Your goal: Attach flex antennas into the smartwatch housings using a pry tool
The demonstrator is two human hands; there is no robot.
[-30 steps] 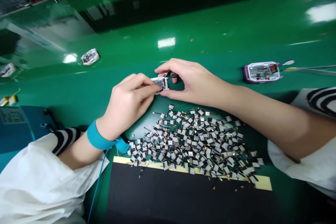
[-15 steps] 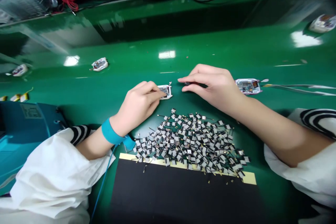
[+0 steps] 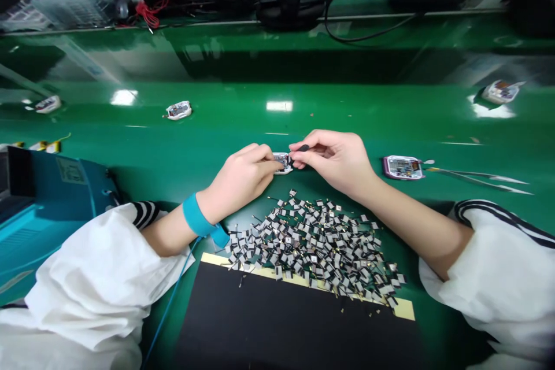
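Nothing legible, teal box label (image 3: pixel 70 170) blurred.

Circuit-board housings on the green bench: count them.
5. One housing sits at the left hand; one lies beside the tweezers; one lies further right; two lie left of the hands. Others may be out of view.

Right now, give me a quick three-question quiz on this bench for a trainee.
1. What are the fingertips of the left hand resting on?
2. Which hand wears the blue strap: A, left; B, right?
3. True or false: the tweezers lie to the right of the purple-edged circuit board.

Key: 1, the small white-edged circuit board; 2, A; 3, true.
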